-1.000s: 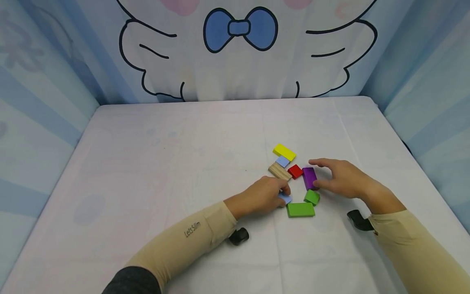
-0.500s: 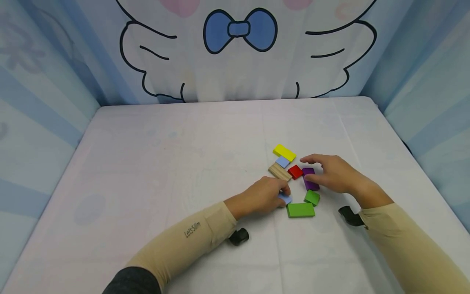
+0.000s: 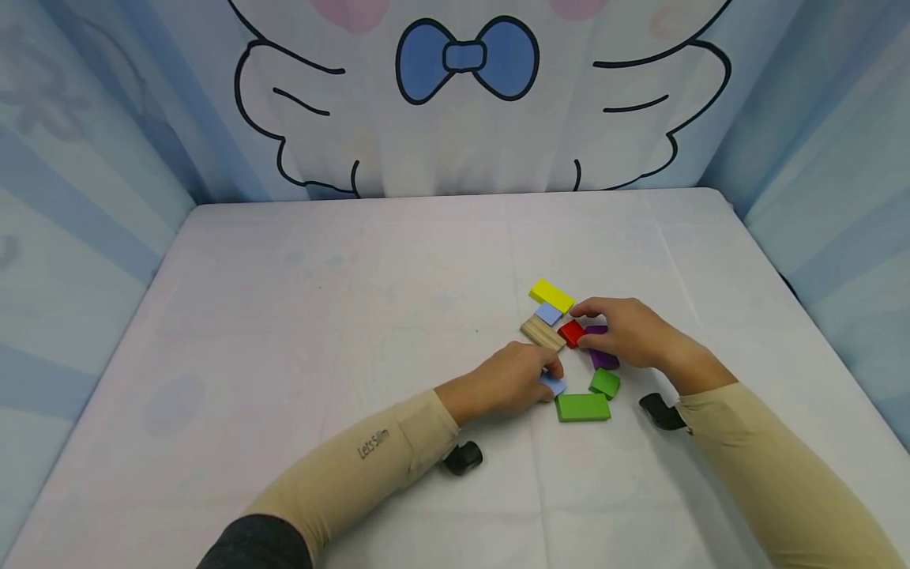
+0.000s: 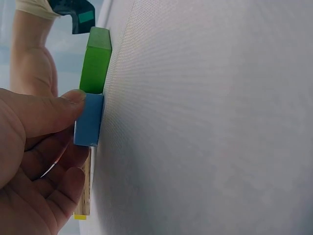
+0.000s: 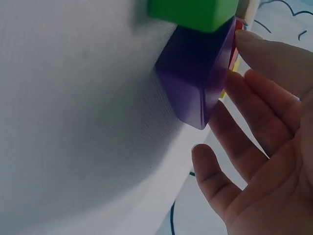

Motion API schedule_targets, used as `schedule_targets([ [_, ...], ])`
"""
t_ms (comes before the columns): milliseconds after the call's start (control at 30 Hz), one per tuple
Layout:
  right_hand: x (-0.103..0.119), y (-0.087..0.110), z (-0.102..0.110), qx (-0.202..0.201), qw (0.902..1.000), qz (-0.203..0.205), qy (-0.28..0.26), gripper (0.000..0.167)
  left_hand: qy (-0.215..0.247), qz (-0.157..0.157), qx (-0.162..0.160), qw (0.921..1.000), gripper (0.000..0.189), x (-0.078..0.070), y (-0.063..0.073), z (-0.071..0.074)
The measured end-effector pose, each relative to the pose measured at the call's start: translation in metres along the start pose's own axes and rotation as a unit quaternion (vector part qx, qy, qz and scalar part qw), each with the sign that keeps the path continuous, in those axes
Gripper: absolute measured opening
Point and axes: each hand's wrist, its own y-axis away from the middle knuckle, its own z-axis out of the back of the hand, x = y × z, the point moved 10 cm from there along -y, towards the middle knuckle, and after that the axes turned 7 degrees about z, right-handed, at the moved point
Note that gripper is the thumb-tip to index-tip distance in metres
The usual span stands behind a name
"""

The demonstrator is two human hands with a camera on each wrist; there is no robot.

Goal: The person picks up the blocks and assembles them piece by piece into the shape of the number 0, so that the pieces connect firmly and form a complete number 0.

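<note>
Right of frame centre, left hand (image 3: 508, 379) pinches light-blue wooden-looking oblong block (image 3: 554, 385), right hand (image 3: 633, 333) spread loosely by red wooden-looking cuboid (image 3: 571, 333), apparently holding nothing; hanging low over purple wooden-looking oblong block (image 3: 605, 360), it could nudge that askew.

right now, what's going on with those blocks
A person's left hand pinches the nearer light-blue block beside the long green block. The right hand is at the red block, partly hiding the purple block in the head view; whether it grips anything isn't clear. The blocks lie clustered on the white cloth.
</note>
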Motion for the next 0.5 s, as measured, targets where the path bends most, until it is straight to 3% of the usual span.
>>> schedule_targets([
  [500,0.0027,-0.0086,0.0016,-0.013,0.9998,0.01,0.013,0.038,-0.005,-0.011,-0.007,0.9999,0.023,-0.0027,0.0023,0.003],
])
